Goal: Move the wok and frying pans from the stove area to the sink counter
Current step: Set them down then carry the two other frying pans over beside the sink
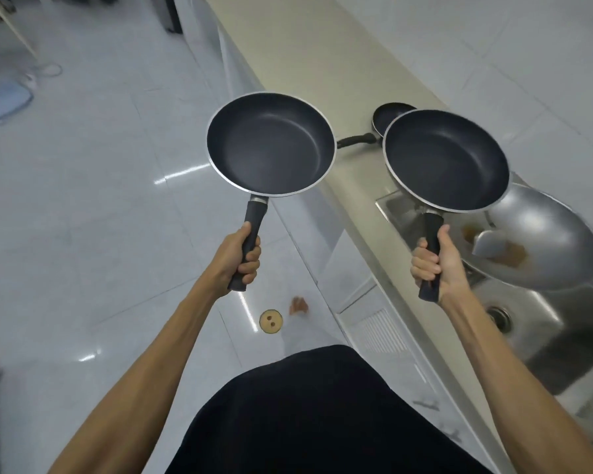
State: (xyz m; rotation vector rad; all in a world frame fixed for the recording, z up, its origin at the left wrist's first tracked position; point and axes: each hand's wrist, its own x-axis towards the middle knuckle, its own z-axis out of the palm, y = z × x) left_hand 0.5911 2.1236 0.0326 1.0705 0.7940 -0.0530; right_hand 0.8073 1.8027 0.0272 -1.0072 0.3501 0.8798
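My left hand (240, 258) grips the black handle of a dark non-stick frying pan (271, 145), held level in the air over the floor beside the counter. My right hand (435, 261) grips the handle of a second, similar frying pan (447, 160), held above the counter edge and the sink. A silver wok (548, 248) with brown residue and a spatula in it rests over the steel sink (528, 313). A smaller dark pan (389, 118) lies on the beige counter (308, 56) behind the right-hand pan, its handle pointing left.
The long beige counter runs away to the upper left along a white tiled wall (493, 46). White cabinet fronts (374, 302) sit below it. The shiny tiled floor (100, 183) has a round drain cover (271, 322), with a foot beside it. A blue item (0, 100) lies far left.
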